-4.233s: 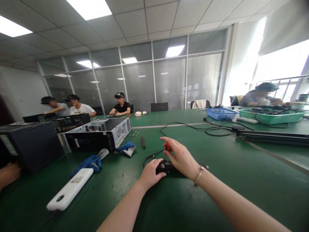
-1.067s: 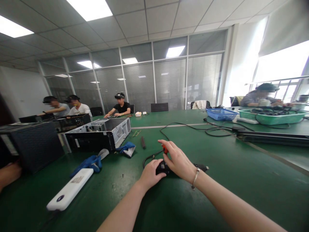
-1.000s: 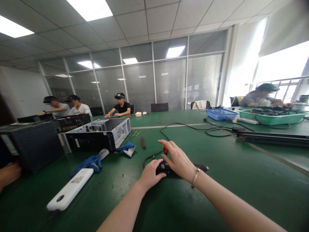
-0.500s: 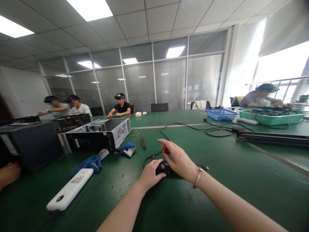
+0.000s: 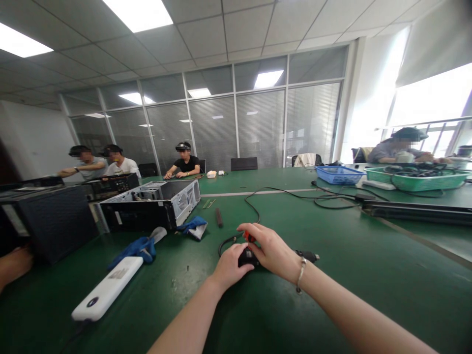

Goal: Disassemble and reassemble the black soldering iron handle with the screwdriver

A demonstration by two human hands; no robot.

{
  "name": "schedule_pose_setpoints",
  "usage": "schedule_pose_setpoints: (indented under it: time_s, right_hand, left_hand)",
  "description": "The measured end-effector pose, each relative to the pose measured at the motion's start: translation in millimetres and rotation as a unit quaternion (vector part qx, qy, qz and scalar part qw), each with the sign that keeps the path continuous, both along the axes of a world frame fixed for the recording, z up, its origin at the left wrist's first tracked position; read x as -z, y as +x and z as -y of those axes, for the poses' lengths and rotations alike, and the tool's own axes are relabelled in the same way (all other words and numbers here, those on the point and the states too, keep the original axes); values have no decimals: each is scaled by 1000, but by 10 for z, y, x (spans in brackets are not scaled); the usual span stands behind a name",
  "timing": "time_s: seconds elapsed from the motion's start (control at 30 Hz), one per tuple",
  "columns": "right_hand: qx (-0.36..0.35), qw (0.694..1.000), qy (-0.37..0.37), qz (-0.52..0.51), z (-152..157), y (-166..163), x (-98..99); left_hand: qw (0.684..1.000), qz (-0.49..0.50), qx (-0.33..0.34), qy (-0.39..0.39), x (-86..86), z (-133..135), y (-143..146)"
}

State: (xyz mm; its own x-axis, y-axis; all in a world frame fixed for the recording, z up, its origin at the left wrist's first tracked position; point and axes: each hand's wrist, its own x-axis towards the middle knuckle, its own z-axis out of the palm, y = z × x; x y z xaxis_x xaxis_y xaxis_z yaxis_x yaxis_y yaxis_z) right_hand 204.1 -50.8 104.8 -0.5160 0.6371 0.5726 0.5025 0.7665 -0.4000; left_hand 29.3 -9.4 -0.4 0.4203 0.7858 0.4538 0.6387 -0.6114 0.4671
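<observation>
My left hand (image 5: pixel 233 263) is closed around the near end of a black elongated device (image 5: pixel 248 256), steadying it on the table. Above that device my right hand (image 5: pixel 271 248) pinches a small red-orange screwdriver handle (image 5: pixel 249 237); its tip is hidden behind my fingers. To the right, past my wrist, a black cable end with a metal connector (image 5: pixel 311 256) sticks out. A black cable (image 5: pixel 223 243) curls off to the left of the device. Much of the device lies hidden beneath my right hand.
An opened computer case (image 5: pixel 147 206), blue-grey gloves (image 5: pixel 136 250) and a white power bank-like block (image 5: pixel 106 290) lie left. A dark bar (image 5: pixel 219 217) lies ahead. Blue (image 5: pixel 337 176) and green baskets (image 5: pixel 420 182) stand right. Several people sit around the table; another person's hand (image 5: pixel 14 268) shows far left.
My right hand has moved slightly left and down with the screwdriver, its handle now closer to the device. My left hand has stayed in place.
</observation>
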Motion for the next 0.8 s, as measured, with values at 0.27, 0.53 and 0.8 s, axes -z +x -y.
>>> schedule_pose_setpoints:
  time_s: [0.27,0.53,0.8]
  right_hand:
    - [-42,999,-9,-3,42,-6,-45]
    - [-35,999,-16,-2,47,-8,-62]
    - [-91,996,-22,13,102,-5,-104]
  left_hand:
    - [1000,-6,-16,-4,-6,3,8]
    - [1000,-9,-18,-2,-21,10,16]
    - [1000,-23,-17,-6,10,-13,0]
